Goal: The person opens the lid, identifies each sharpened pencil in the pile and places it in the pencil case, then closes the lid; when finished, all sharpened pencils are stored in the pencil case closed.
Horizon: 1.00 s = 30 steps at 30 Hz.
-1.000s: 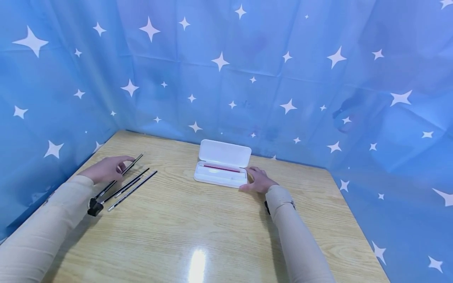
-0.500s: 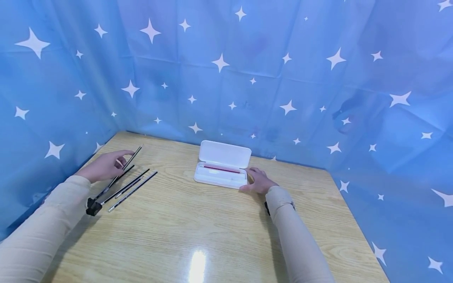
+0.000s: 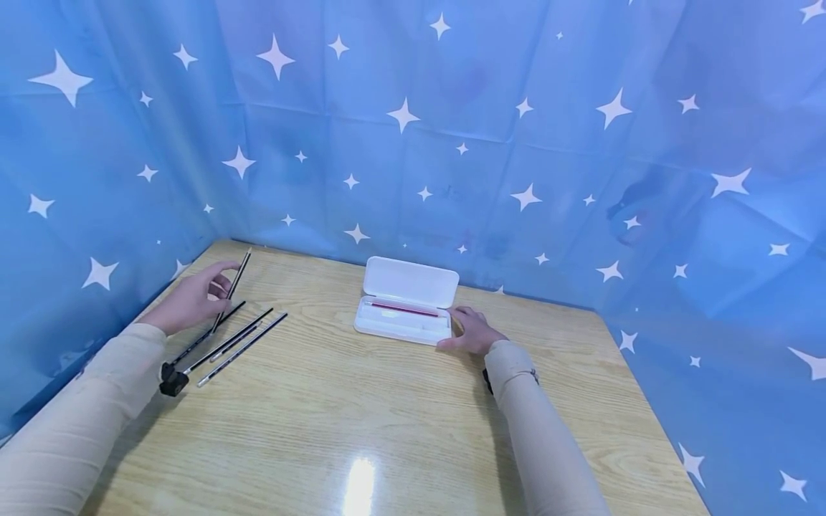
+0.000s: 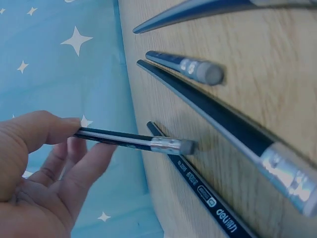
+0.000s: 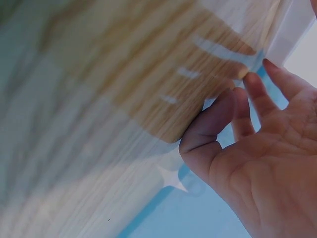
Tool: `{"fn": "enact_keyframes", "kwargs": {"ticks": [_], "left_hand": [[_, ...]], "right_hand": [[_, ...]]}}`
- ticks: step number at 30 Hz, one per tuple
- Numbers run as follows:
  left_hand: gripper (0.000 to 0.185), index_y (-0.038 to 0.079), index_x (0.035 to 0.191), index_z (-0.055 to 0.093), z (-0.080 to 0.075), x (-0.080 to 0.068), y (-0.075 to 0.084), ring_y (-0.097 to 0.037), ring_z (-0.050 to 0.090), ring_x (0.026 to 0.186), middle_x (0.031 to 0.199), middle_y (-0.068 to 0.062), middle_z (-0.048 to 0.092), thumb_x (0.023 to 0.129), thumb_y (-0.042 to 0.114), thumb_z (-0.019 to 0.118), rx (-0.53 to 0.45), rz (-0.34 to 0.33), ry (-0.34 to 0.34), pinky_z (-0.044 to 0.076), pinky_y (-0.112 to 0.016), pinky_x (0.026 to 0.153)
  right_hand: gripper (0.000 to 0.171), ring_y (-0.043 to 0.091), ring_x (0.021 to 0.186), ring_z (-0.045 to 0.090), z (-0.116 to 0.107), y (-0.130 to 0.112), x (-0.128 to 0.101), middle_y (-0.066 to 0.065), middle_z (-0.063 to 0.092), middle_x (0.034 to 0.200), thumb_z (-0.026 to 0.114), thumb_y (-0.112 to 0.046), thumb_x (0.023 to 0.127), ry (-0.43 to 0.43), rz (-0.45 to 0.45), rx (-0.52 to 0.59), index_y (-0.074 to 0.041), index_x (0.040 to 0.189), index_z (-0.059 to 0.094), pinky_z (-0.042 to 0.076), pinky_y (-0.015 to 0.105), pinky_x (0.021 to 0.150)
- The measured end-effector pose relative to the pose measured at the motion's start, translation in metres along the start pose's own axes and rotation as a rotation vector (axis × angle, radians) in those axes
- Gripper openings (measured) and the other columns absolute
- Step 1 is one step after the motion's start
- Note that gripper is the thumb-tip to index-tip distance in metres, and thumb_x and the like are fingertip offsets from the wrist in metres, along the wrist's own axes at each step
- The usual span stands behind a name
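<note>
My left hand (image 3: 190, 295) pinches a dark striped pencil (image 4: 124, 139) between thumb and fingers, its eraser end pointing down toward the table. Below it a second black pencil (image 4: 198, 188) with printed lettering lies on the wood, crossed by the held one in the left wrist view. Several more dark pencils (image 3: 252, 344) lie side by side just right of that hand. At the right end of an opened white pencil case (image 3: 387, 331), my right hand (image 3: 474, 331) holds the case's corners, thumb in front and fingers behind. A red pencil (image 3: 405, 308) lies inside the case.
The lid (image 3: 411, 282) of the case stands raised at the back. A blue curtain with white stars (image 3: 413, 143) hangs behind and beside the wooden table (image 3: 361, 408). A black wrist device (image 3: 173, 380) sits at the left cuff, near the pencils.
My left hand has lifted one pencil off the one beside it and turned it steeper, its far tip now raised higher. The right hand and the case have stayed put.
</note>
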<state>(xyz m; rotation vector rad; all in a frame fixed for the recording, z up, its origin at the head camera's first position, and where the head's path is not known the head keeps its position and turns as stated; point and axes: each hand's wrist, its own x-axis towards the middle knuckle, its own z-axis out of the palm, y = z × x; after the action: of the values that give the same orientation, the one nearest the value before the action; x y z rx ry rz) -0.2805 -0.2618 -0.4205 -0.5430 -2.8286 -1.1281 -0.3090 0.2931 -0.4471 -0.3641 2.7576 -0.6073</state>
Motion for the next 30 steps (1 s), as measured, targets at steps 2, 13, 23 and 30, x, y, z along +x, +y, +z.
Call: {"fn": "enact_keyframes", "kwargs": {"ticks": [2, 13, 23, 30], "left_hand": [[0.071, -0.002, 0.154, 0.031, 0.0008, 0.0003, -0.0005, -0.038, 0.06, 0.105, 0.114, -0.022, 0.057, 0.092, -0.005, 0.066, -0.001, 0.006, 0.036, 0.054, -0.037, 0.077], [0.069, -0.002, 0.15, 0.037, 0.0057, -0.0015, -0.0057, -0.042, 0.064, 0.102, 0.107, -0.018, 0.06, 0.089, -0.008, 0.069, 0.036, 0.07, 0.158, 0.055, -0.036, 0.079], [0.069, -0.001, 0.148, 0.041, 0.0087, -0.0022, -0.0046, -0.041, 0.066, 0.098, 0.104, -0.018, 0.062, 0.087, -0.009, 0.073, 0.042, 0.122, 0.192, 0.056, -0.045, 0.079], [0.069, -0.001, 0.149, 0.04, 0.0072, 0.0, -0.0015, -0.04, 0.065, 0.099, 0.106, -0.017, 0.061, 0.088, -0.008, 0.072, 0.047, 0.113, 0.195, 0.056, -0.038, 0.078]], "right_hand": [[0.097, 0.046, 0.15, 0.012, 0.0008, 0.0006, 0.0005, 0.022, 0.017, 0.165, 0.075, -0.05, 0.089, -0.003, 0.001, 0.0, -0.011, 0.162, 0.025, 0.02, 0.065, 0.117], [0.097, 0.045, 0.15, 0.011, 0.0004, 0.0001, -0.0001, 0.02, 0.016, 0.166, 0.074, -0.051, 0.09, -0.006, 0.017, 0.01, -0.013, 0.162, 0.024, 0.021, 0.065, 0.116], [0.099, 0.045, 0.15, 0.011, -0.0002, 0.0029, 0.0009, 0.02, 0.016, 0.166, 0.075, -0.052, 0.088, -0.005, 0.012, 0.007, -0.012, 0.162, 0.024, 0.021, 0.064, 0.117], [0.098, 0.046, 0.15, 0.011, 0.0001, 0.002, 0.0004, 0.021, 0.016, 0.165, 0.074, -0.051, 0.09, -0.008, 0.0, 0.011, -0.011, 0.162, 0.023, 0.02, 0.065, 0.117]]}}
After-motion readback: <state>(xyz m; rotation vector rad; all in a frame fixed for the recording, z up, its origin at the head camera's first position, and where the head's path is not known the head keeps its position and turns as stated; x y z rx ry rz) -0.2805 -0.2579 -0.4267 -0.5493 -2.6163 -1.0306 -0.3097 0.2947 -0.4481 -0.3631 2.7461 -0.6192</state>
